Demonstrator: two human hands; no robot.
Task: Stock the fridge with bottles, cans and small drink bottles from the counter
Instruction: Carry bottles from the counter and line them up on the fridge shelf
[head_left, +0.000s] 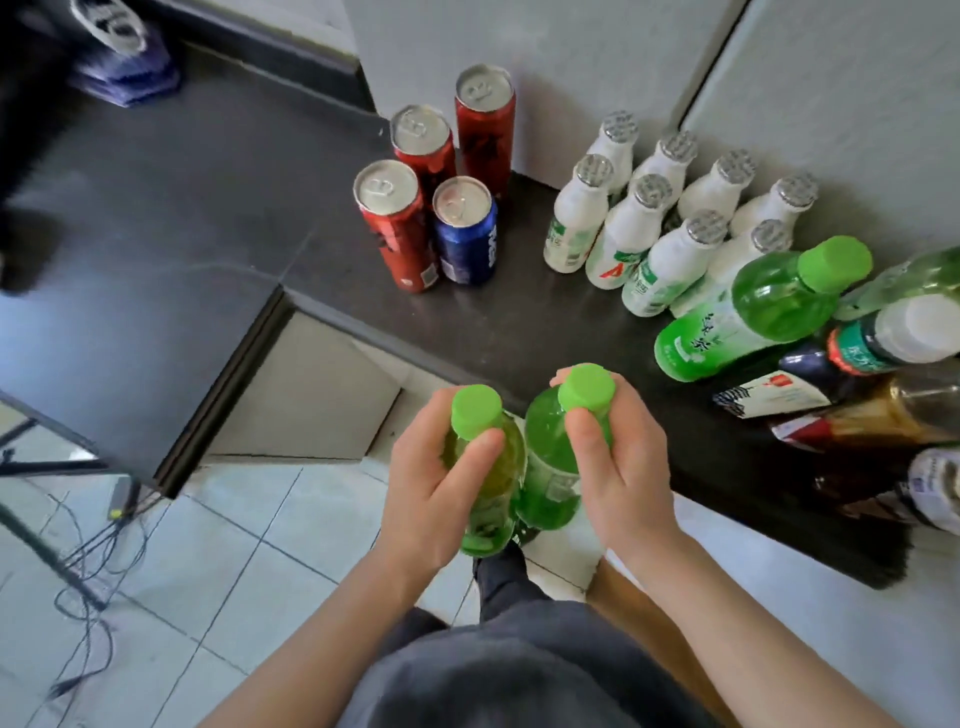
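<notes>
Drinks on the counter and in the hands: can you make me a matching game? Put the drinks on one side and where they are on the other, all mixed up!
Drinks:
1. blue can
2. small white bottles
3. yellowish bottle
4. deep green bottle

Where:
a. held in the right hand
b. standing right beside the red cans
c. held in the left hand
d. in a group with silver foil tops, near the wall

Pairs: 1-b, 2-d, 3-c, 4-a

Bright soft daylight, sheen on the counter (519, 332), edges bent, top-left corner blurred.
</notes>
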